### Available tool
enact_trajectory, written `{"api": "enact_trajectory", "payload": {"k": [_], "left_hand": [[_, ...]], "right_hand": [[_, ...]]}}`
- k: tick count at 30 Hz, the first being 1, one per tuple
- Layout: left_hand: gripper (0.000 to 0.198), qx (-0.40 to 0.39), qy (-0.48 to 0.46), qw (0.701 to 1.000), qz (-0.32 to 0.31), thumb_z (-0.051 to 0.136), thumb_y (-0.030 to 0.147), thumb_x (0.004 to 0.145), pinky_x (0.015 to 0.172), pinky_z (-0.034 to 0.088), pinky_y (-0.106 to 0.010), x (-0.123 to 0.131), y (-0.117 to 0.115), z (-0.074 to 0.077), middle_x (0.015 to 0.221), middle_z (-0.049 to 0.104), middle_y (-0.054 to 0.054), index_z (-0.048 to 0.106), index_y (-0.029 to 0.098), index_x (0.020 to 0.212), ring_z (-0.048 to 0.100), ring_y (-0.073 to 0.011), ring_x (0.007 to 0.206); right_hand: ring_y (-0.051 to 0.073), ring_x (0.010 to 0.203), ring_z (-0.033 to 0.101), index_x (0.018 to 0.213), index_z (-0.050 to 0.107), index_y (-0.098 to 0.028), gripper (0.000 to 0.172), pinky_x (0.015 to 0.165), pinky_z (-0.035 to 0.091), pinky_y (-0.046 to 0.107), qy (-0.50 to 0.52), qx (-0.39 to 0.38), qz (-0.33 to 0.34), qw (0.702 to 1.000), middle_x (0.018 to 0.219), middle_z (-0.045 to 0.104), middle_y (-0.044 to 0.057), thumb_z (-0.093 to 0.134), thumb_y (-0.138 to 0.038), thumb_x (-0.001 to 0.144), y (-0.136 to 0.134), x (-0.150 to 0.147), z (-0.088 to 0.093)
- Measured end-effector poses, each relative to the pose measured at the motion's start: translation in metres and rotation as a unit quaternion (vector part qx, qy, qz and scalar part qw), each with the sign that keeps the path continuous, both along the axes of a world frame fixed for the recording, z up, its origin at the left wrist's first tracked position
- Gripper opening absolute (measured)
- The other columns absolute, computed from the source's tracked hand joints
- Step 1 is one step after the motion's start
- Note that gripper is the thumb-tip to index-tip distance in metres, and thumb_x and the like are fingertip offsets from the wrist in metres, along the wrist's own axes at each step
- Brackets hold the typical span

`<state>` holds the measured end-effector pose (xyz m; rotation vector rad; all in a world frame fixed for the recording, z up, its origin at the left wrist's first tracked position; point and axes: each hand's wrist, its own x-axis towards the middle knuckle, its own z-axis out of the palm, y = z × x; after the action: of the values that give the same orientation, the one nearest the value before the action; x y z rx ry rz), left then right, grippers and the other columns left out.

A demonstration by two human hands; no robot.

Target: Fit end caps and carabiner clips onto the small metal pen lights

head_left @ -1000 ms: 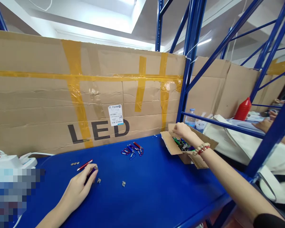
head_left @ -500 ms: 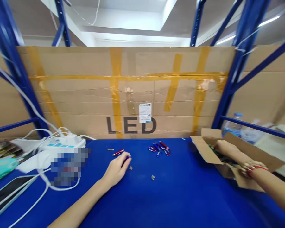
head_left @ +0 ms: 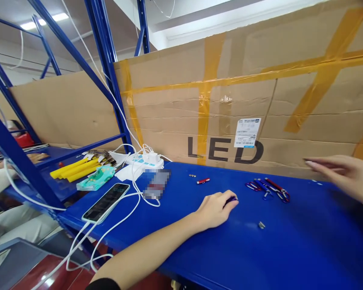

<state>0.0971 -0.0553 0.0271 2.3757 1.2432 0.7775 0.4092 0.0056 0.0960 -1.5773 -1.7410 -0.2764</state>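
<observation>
My left hand (head_left: 215, 208) rests on the blue table, its fingers closed around a small dark blue tube (head_left: 230, 199) that looks like a mini flashlight. The fingers cover most of it. At the right edge, my right hand (head_left: 347, 175) is raised over the table, thumb and fingers pinched together and slightly blurred; what they hold is too small to make out. A small silver metal piece (head_left: 261, 225) lies between the hands, towards the front. Beyond my left hand lies a red mini flashlight (head_left: 203, 181), with several button cells (head_left: 192, 175) beside it.
Several mini flashlights with carabiners (head_left: 268, 188) lie at the back right. At left are a phone (head_left: 106, 202), white cables, a power strip (head_left: 148, 161), a green packet (head_left: 97, 178) and yellow tubes (head_left: 78, 168). A cardboard panel (head_left: 169, 117) stands behind. Another person sits far left.
The view has swung left. My right hand has come out of the cardboard box and moved over the table; the box is out of frame. My left hand keeps hold of the dark blue tube.
</observation>
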Motion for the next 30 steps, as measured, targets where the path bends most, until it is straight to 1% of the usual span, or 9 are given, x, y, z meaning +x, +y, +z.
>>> {"api": "enact_trajectory", "payload": {"k": [2,4,6,8,12,16,20,25,30], "left_hand": [[0.021,-0.013,-0.007,1.0,-0.005,0.034,0.032,0.095,0.068,0.045,-0.024,0.0,0.0,0.0,0.082,0.065,0.003,0.053,0.027,0.102,0.062,-0.0154,0.077],[0.022,-0.026,-0.017,0.999,-0.012,0.032,0.031,0.095,0.066,0.045,-0.023,0.001,0.002,-0.001,0.08,0.064,0.004,0.052,0.027,0.103,0.062,-0.0149,0.074],[0.022,-0.037,-0.028,0.999,-0.024,0.033,0.031,0.095,0.063,0.044,-0.023,0.0,0.003,-0.003,0.077,0.064,0.004,0.053,0.027,0.103,0.061,-0.0152,0.071],[0.021,-0.044,-0.041,0.997,-0.039,0.035,0.03,0.094,0.061,0.044,-0.023,-0.002,0.003,-0.005,0.075,0.063,0.004,0.054,0.026,0.102,0.061,-0.0155,0.068],[0.021,-0.047,-0.071,0.994,-0.068,0.036,0.027,0.094,0.059,0.042,-0.022,-0.009,-0.001,-0.007,0.075,0.063,0.003,0.054,0.024,0.105,0.059,-0.0144,0.064],[0.017,-0.047,-0.078,0.992,-0.088,0.04,0.026,0.094,0.061,0.042,-0.022,-0.015,-0.005,-0.007,0.078,0.063,0.002,0.056,0.023,0.094,0.058,-0.0143,0.067],[0.018,-0.055,-0.07,0.992,-0.087,0.037,0.021,0.094,0.067,0.042,-0.024,-0.017,-0.006,-0.008,0.08,0.061,0.0,0.055,0.021,0.095,0.056,-0.0144,0.069],[0.019,-0.05,-0.051,0.993,-0.094,0.035,0.02,0.093,0.071,0.043,-0.025,-0.017,-0.005,-0.012,0.083,0.061,-0.001,0.053,0.02,0.098,0.057,-0.0156,0.074],[0.019,-0.045,-0.034,0.993,-0.107,0.036,0.023,0.093,0.068,0.044,-0.024,-0.017,-0.006,-0.014,0.082,0.063,-0.001,0.055,0.022,0.094,0.059,-0.0155,0.072]], "right_hand": [[0.023,0.067,0.067,0.083,0.074,-0.021,0.062,0.064,0.051,0.034,0.114,-0.042,0.081,0.989,0.082,0.073,0.011,0.055,-0.075,0.059,-0.012,-0.054,-0.005],[0.022,0.063,0.066,0.079,0.074,-0.018,0.057,0.061,0.053,0.033,0.185,-0.098,0.186,0.96,0.074,0.072,0.011,0.062,-0.069,0.058,-0.029,-0.102,-0.01],[0.019,0.058,0.065,0.077,0.074,-0.017,0.047,0.057,0.055,0.031,0.23,-0.139,0.262,0.927,0.074,0.071,0.009,0.067,-0.061,0.061,-0.042,-0.136,-0.016],[0.018,0.058,0.065,0.078,0.074,-0.017,0.042,0.052,0.055,0.028,0.277,-0.169,0.297,0.898,0.073,0.071,0.007,0.071,-0.055,0.059,-0.047,-0.154,-0.023],[0.015,0.05,0.062,0.076,0.073,-0.015,0.034,0.048,0.056,0.026,0.334,-0.218,0.309,0.863,0.06,0.067,0.004,0.075,-0.045,0.061,-0.047,-0.153,-0.042],[0.012,0.051,0.06,0.068,0.071,-0.014,0.03,0.043,0.054,0.023,0.358,-0.234,0.319,0.845,0.068,0.066,0.005,0.077,-0.042,0.06,-0.05,-0.143,-0.056],[0.011,0.054,0.06,0.068,0.072,-0.016,0.026,0.045,0.055,0.02,0.379,-0.262,0.335,0.822,0.07,0.066,0.004,0.076,-0.041,0.061,-0.055,-0.139,-0.056],[0.009,0.054,0.059,0.067,0.072,-0.017,0.021,0.046,0.055,0.018,0.378,-0.287,0.347,0.809,0.072,0.064,0.002,0.075,-0.037,0.064,-0.061,-0.137,-0.054],[0.008,0.054,0.058,0.066,0.072,-0.016,0.022,0.047,0.055,0.017,0.369,-0.34,0.356,0.788,0.07,0.063,0.001,0.078,-0.036,0.06,-0.063,-0.138,-0.058]]}}
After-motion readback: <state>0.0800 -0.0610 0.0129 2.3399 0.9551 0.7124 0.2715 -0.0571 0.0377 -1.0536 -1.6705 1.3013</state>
